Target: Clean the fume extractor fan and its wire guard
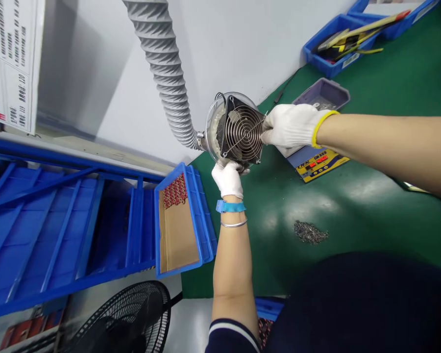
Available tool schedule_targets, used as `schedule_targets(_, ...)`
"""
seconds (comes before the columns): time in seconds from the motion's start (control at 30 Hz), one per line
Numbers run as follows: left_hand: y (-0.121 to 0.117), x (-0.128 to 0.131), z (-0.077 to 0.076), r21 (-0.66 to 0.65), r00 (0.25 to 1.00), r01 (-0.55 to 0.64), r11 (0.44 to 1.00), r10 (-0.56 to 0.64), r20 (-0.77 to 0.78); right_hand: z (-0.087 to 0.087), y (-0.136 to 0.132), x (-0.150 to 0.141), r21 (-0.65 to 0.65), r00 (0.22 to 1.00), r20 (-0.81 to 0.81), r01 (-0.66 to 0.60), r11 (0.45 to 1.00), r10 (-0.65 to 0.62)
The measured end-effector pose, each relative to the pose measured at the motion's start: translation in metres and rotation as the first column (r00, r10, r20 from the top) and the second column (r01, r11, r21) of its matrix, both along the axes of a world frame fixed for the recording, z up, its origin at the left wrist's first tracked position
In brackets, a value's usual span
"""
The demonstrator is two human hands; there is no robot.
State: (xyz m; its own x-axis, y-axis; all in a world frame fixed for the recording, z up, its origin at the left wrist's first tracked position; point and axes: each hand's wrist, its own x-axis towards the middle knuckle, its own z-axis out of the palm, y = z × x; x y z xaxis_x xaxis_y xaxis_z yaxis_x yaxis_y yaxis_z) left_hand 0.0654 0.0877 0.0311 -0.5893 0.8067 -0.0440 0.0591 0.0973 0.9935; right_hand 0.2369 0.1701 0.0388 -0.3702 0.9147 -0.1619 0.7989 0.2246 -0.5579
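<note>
A black square cooling fan with a round wire guard [245,133] is held in front of a clear round hood [213,115]. My right hand [292,125], in a white glove with a yellow cuff, is closed on the fan's right edge. At its lower edge, my left hand [228,180], gloved in white with a blue wrist strap, grips the same fan from below. The left fingertips are partly hidden behind the fan. Pale material shows inside the hood behind the fan.
A grey flexible duct [165,73] runs down to the hood. Around the green table [264,235] are a blue crate with red parts [180,235], a small metal pile [310,232], a blue-yellow device [319,164], a grey tray [332,90] and a blue tool bin [329,68].
</note>
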Motion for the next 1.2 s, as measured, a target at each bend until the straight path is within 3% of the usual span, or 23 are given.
schedule_targets(0.2, -0.003, 0.000, 0.001, -0.014, 0.999, 0.037, 0.999, -0.037, -0.022, 0.011, -0.007, 0.002, 0.151, 0.990, 0.060, 0.120, 0.981, -0.131)
schedule_targets(0.37, -0.003, -0.003, 0.000, 0.008, 1.000, 0.013, 1.000, -0.013, -0.020, 0.010, -0.004, 0.007, 0.043, 1.000, 0.014, -0.029, 0.999, 0.028)
schedule_targets(0.6, -0.005, -0.007, -0.001, -0.032, 0.997, 0.044, 0.998, -0.046, -0.060, 0.017, -0.012, 0.008, 0.149, 0.998, 0.041, 0.047, 0.988, -0.054)
schedule_targets(0.8, -0.003, -0.007, 0.001, -0.050, 0.996, 0.022, 0.999, -0.026, -0.085, 0.013, -0.007, 0.010, 0.050, 0.996, -0.003, -0.085, 0.995, 0.085)
schedule_targets(0.93, -0.002, -0.005, 0.003, -0.039, 0.994, 0.060, 0.997, -0.063, -0.088, 0.024, -0.013, 0.010, 0.129, 0.997, 0.050, 0.058, 0.990, -0.064)
schedule_targets(1.0, -0.002, -0.005, 0.003, -0.041, 0.992, 0.061, 0.997, -0.065, -0.109, 0.026, -0.013, 0.012, 0.136, 0.994, 0.076, 0.065, 0.989, -0.076)
schedule_targets(1.2, -0.005, -0.006, 0.004, -0.061, 0.985, 0.068, 0.996, -0.076, -0.152, 0.012, -0.004, 0.019, 0.008, 0.996, 0.028, -0.087, 0.996, 0.087)
